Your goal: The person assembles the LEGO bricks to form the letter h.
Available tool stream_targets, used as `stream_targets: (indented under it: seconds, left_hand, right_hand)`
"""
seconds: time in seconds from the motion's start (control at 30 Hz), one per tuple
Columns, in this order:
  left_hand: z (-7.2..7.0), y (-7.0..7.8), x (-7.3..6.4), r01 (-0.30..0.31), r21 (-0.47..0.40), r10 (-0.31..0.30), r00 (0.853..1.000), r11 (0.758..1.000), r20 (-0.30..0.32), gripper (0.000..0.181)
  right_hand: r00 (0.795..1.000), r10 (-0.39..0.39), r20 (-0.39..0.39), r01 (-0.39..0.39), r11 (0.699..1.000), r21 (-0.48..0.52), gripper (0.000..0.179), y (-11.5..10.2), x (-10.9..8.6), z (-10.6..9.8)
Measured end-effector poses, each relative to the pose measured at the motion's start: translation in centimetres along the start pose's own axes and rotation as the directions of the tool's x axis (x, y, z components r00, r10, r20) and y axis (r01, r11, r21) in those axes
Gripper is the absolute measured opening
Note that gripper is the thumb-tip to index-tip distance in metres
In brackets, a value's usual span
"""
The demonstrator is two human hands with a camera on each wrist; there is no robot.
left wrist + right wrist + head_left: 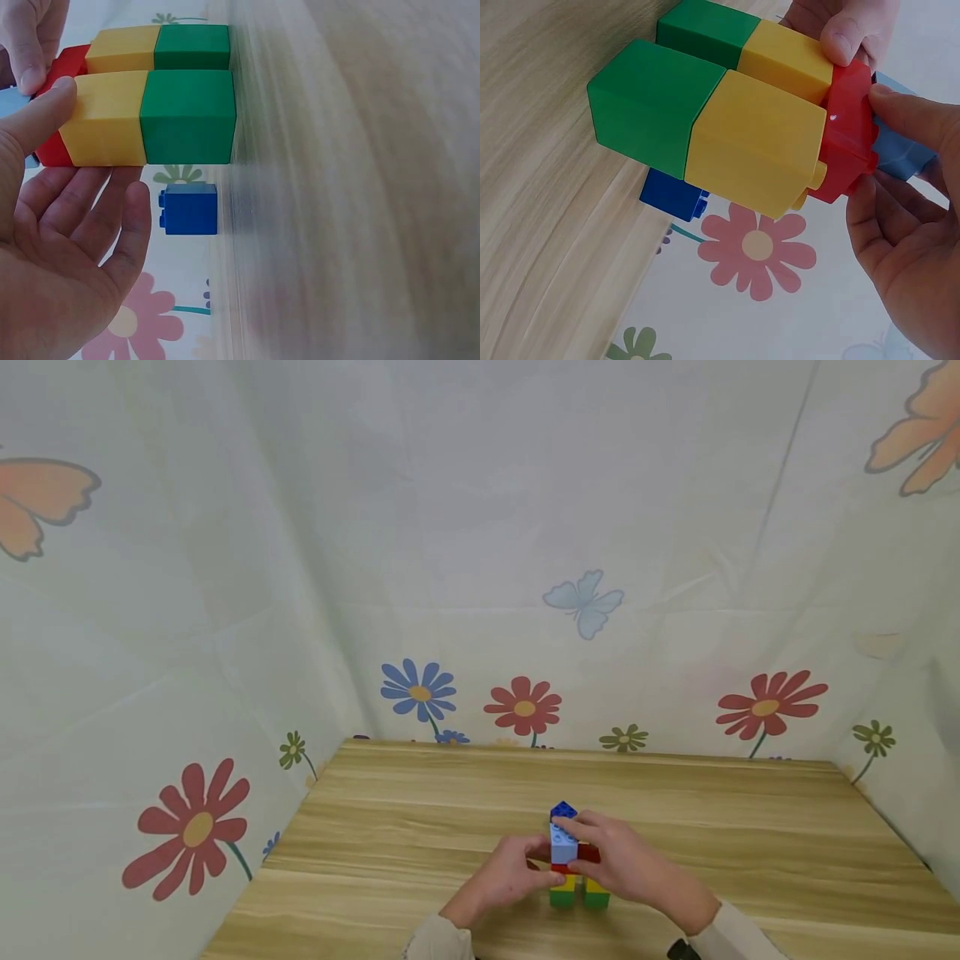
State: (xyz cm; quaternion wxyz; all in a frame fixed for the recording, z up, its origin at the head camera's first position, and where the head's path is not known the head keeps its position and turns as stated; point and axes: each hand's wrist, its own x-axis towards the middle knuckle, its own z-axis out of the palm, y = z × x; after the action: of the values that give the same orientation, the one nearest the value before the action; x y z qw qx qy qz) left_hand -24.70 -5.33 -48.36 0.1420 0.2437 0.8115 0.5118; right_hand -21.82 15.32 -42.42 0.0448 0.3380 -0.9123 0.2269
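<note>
A stack of toy building bricks stands on the table, with two green bricks (187, 116) at the bottom and two yellow bricks (757, 142) above them. A red brick (844, 131) lies across the top, overhanging one yellow brick. On the red one sits a light blue brick (564, 850), which my right hand (626, 864) pinches between thumb and fingers. With its thumb near the red-yellow seam, my left hand (513, 872) holds the stack's left side; its other fingers reach behind. A dark blue brick (191, 210) stands apart, behind the stack.
The wood-grain table (405, 810) extends around the stack on all sides. A pale cloth (465, 527) printed with flowers and butterflies hangs behind the table and along its sides.
</note>
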Motion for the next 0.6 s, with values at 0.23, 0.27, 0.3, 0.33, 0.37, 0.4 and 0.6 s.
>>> stream_targets:
  seconds: [0.23,0.27,0.3,0.33,0.37,0.4,0.6]
  left_hand:
    - [0.00,0.01,0.02,0.003,0.001,-0.003,1.000,1.000,-0.001,0.030]
    - [-0.01,0.02,0.01,0.002,0.002,-0.002,1.000,1.000,-0.001,0.030]
    - [-0.01,0.02,0.02,0.002,0.003,-0.002,1.000,1.000,-0.001,0.030]
    - [-0.02,0.02,0.02,0.001,0.006,-0.001,1.000,1.000,0.000,0.030]
    - [-0.02,0.01,0.02,0.001,0.007,-0.001,1.000,1.000,0.000,0.030]
    - [-0.02,0.01,0.01,0.000,0.008,0.000,1.000,1.000,0.001,0.030]
    - [-0.02,0.00,-0.01,0.003,0.009,-0.003,1.000,1.000,0.001,0.030]
  right_hand:
    - [1.000,-0.009,0.000,0.009,1.000,-0.005,0.055,-0.03,0.00,-0.04]
    - [1.000,-0.011,0.002,0.011,1.000,-0.005,0.056,-0.01,-0.01,-0.05]
    - [1.000,-0.014,0.004,0.014,1.000,-0.003,0.056,0.01,-0.01,-0.05]
    - [1.000,-0.017,0.006,0.017,1.000,0.001,0.056,0.03,-0.01,-0.05]
    - [1.000,-0.020,0.008,0.020,1.000,0.002,0.056,0.07,-0.02,-0.04]
    - [1.000,-0.024,0.010,0.024,1.000,0.001,0.056,0.11,-0.03,-0.02]
    - [0.999,-0.045,0.014,0.046,0.999,-0.005,0.056,0.38,-0.05,0.10]
